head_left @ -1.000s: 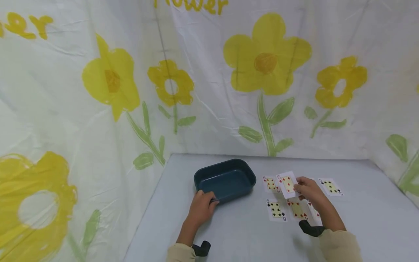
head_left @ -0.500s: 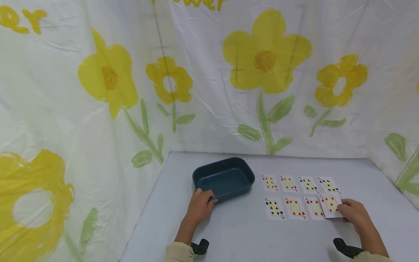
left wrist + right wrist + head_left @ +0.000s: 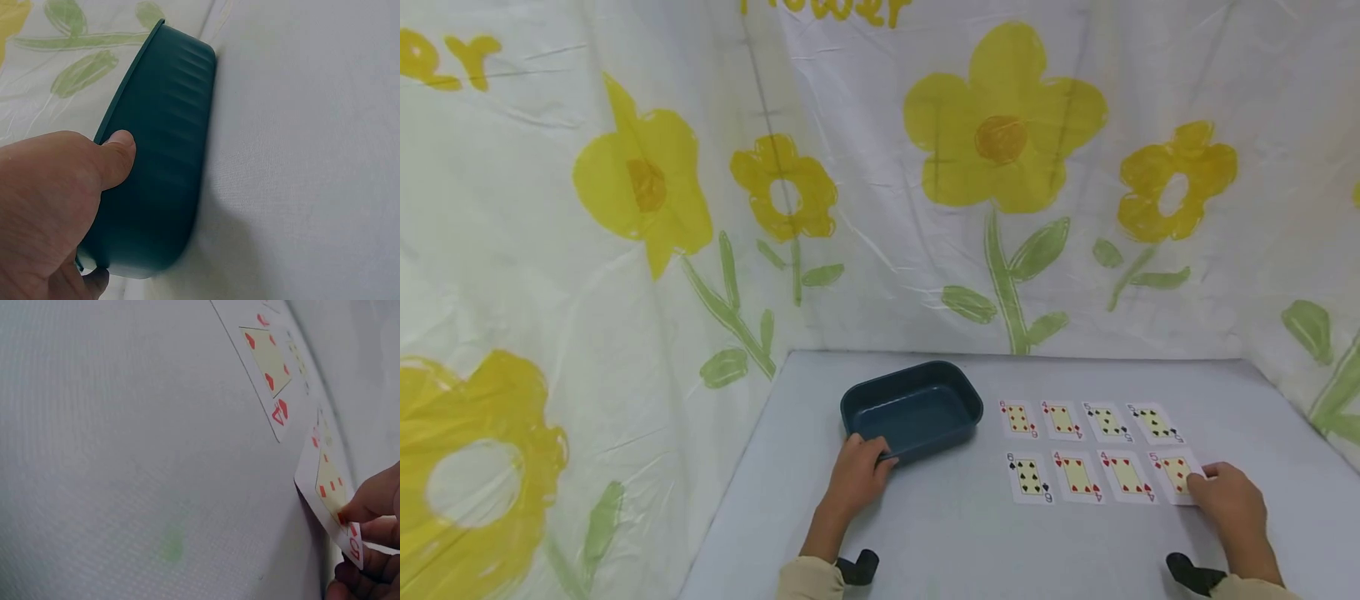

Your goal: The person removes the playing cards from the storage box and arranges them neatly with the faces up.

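Note:
My left hand [image 3: 854, 477] grips the near-left rim of a dark teal rectangular tray [image 3: 917, 412]; in the left wrist view the thumb presses on the tray's outer wall [image 3: 165, 144]. Nothing lies inside the tray. At the right end of the near row, my right hand [image 3: 1231, 502] pinches the five of diamonds [image 3: 1171, 472] by its right edge. The right wrist view has that playing card [image 3: 325, 481] tilted, its held side raised off the table, thumb on its face and fingers beneath. Just left of it lies a four of hearts [image 3: 1126, 477].
Face-up cards form two rows: a six of diamonds [image 3: 1018, 419], four of diamonds [image 3: 1062, 421], five of spades [image 3: 1106, 422] and another black five [image 3: 1154, 424] behind; a six of spades [image 3: 1029, 478] and four of hearts [image 3: 1078, 477] in front. A flowered curtain [image 3: 865, 208] hangs behind the table.
My right hand has carried the five of diamonds from above the middle cards rightward and down to the near row's right end. The left hand has stayed on the tray's rim.

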Demonstrator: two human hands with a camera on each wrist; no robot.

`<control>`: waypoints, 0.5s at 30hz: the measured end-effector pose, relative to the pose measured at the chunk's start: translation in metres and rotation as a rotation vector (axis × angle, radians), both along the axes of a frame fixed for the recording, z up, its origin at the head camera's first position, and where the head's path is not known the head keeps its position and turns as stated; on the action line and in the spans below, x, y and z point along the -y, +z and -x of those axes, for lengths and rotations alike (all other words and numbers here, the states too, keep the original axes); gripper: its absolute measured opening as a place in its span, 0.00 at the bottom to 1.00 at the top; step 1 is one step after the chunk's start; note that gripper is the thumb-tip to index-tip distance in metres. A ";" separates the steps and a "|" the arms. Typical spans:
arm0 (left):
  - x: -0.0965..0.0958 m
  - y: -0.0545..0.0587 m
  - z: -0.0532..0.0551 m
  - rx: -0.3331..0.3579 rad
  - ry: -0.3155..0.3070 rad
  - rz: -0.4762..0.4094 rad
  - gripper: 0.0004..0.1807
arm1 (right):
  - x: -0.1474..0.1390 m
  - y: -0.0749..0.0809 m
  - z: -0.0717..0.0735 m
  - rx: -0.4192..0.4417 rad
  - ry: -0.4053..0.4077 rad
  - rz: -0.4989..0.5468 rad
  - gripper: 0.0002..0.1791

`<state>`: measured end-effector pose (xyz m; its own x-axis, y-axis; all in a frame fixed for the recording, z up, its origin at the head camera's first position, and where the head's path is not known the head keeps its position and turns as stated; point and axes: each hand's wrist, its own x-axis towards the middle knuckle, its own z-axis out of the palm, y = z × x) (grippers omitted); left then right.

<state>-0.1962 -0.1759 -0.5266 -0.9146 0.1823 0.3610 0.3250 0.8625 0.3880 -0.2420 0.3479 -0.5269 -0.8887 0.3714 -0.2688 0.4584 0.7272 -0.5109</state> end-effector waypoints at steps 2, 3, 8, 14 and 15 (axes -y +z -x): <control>0.000 0.001 -0.001 0.001 0.003 -0.003 0.08 | 0.000 -0.002 0.000 -0.008 0.009 -0.038 0.24; 0.001 0.001 -0.001 0.002 0.004 -0.005 0.08 | 0.000 -0.002 0.000 -0.010 0.012 -0.054 0.24; 0.000 0.004 -0.001 -0.004 0.004 -0.007 0.08 | -0.002 -0.007 -0.001 -0.026 0.023 -0.093 0.22; 0.000 0.004 -0.001 -0.016 -0.001 0.004 0.08 | -0.001 -0.015 -0.003 -0.067 0.002 -0.098 0.21; 0.000 0.003 -0.001 -0.016 -0.002 0.004 0.08 | 0.000 -0.016 -0.003 -0.075 -0.007 -0.100 0.20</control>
